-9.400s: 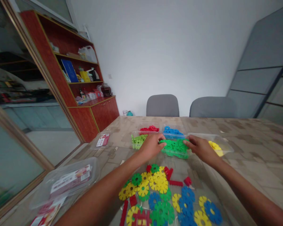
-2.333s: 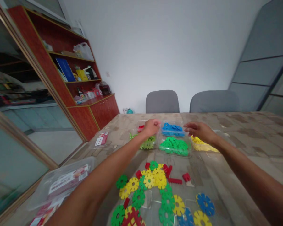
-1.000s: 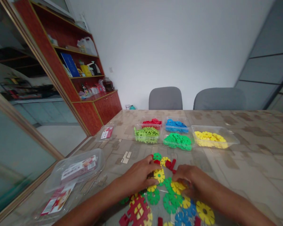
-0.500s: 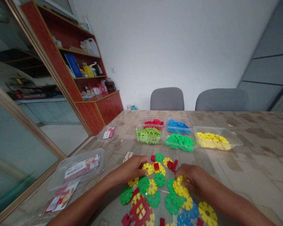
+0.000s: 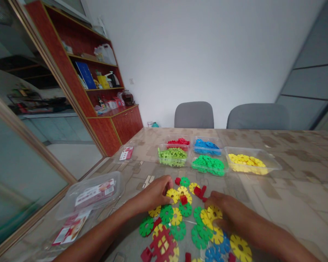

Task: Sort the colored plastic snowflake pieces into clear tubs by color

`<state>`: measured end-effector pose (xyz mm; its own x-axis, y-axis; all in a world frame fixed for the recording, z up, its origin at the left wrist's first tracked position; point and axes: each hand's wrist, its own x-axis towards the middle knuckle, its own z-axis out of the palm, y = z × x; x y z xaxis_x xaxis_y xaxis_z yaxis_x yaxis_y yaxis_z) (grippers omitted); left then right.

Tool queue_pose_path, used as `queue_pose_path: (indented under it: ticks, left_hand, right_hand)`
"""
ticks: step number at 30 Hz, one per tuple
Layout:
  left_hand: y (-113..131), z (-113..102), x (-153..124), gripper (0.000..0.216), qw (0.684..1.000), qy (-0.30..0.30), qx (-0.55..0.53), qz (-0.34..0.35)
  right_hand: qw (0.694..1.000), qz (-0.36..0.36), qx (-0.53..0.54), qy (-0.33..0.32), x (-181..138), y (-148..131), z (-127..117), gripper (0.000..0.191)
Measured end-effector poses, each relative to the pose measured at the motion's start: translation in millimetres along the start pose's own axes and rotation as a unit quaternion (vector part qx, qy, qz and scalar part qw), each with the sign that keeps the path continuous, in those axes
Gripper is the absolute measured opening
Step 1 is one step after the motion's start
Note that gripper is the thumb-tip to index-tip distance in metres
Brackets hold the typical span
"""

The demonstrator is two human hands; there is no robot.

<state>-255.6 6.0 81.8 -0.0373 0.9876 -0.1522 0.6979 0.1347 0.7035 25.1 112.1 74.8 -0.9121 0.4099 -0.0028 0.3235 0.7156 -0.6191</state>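
Note:
My left hand [image 5: 157, 193] pinches the edge of a yellow notched disc [image 5: 172, 195] in the middle of the pile. Beside that disc lie more yellow discs, with a red block [image 5: 183, 199] on them. My right hand [image 5: 221, 207] grips another yellow notched disc [image 5: 214, 211] between thumb and fingers, over an overlapping group of yellow and green discs [image 5: 199, 236]. Nearer to me are a red lattice piece [image 5: 163, 244] on yellow discs, blue discs [image 5: 214, 253] and a loose-looking yellow disc [image 5: 241, 247]. Some fingertips of my right hand are hidden.
Beyond the pile stand clear tubs of red pieces [image 5: 178, 142], light green pieces [image 5: 172, 156], blue discs [image 5: 206, 145], green discs [image 5: 208, 164] and yellow discs [image 5: 247, 162]. Plastic lids [image 5: 90, 194] lie on the left. Two grey chairs [image 5: 194, 114] back the table.
The red block has slid slightly toward me on the yellow discs. The disc in my right hand has moved slightly right and tilted to show more of its face. My left hand has shifted slightly.

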Motion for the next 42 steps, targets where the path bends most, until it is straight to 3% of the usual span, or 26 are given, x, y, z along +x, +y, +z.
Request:
queue_pose_path:
  ticks: [4,8,12,16,21,26,32,38,42]
  left_hand:
    - [0,-8,-1,0.019,0.999,-0.019,-0.033,0.017]
    - [0,-21,-3,0.024,0.994,-0.071,-0.074,0.023]
    - [-1,-26,-5,0.031,0.989,-0.111,-0.095,0.031]
    - [-2,-20,-1,0.035,0.991,-0.076,-0.099,0.047]
    - [1,-6,8,0.033,0.992,-0.042,-0.109,0.053]
    - [2,12,13,0.042,0.994,-0.01,-0.091,0.051]
    - [4,21,15,0.052,0.997,-0.012,-0.066,0.047]
    - [13,18,14,0.033,0.997,-0.013,-0.058,0.05]
    - [13,20,13,0.036,0.996,0.009,-0.078,0.033]
  right_hand:
    - [0.999,0.032,-0.014,0.01,1,1,1,0.032]
    - [0.999,0.029,0.029,-0.004,-5,-1,-4,0.03]
    - [0.997,0.006,0.072,-0.023,-6,-9,-23,0.013]
    - [0.999,-0.001,0.038,0.033,15,-14,-42,0.021]
    - [0.995,0.035,-0.022,0.085,54,-13,-43,0.013]
    - [0.993,0.071,-0.079,0.057,83,-16,-26,0.013]
    - [0.991,0.071,-0.112,-0.015,87,-22,-16,0.02]
    - [0.99,0.087,-0.106,-0.021,85,-19,-15,0.038]
    - [0.992,0.096,-0.086,-0.017,85,-16,-15,0.034]
